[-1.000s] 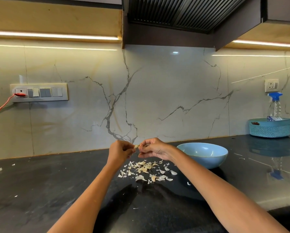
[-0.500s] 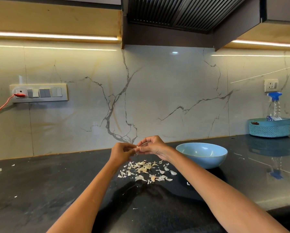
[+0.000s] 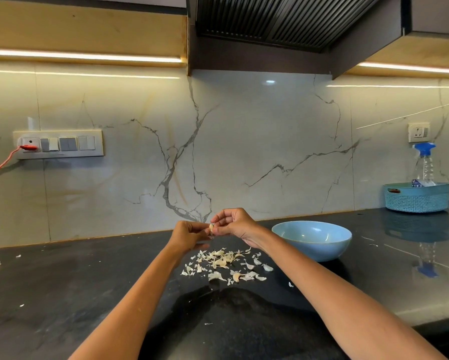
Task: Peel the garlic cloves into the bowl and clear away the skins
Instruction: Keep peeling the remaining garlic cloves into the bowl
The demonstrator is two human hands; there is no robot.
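1. Garlic clove (image 3: 211, 228) sits between the 2 hands, held in the air above the dark countertop (image 3: 62, 294) and just behind the scatter of skins (image 3: 226, 263).
2. Left hand (image 3: 188, 236) has its fingers curled inward, and its fingertips pinch the clove from the left side.
3. Right hand (image 3: 235, 223) meets the clove from the right; its thumb and forefinger close on the clove's upper part, with the other fingers loosely bent above.
4. Clove's long axis looks roughly upright, though it is small and partly hidden, so I cannot tell how much skin is left on it.
5. Blue bowl (image 3: 313, 241) stands on the countertop to the right of the hands, near the right wrist and well apart from the left hand. Its inside shows no cloves from this angle, but the near wall hides part of the floor.
6. Judgement: peeling is in hand. Once the clove is bare, the drop goes rightward, so the right hand is the nearer one to carry it over the rim.
7. Judgement: the skins lie directly below the hands, so loosened bits should fall onto that heap, not into the bowl. Clearing them is not yet begun.
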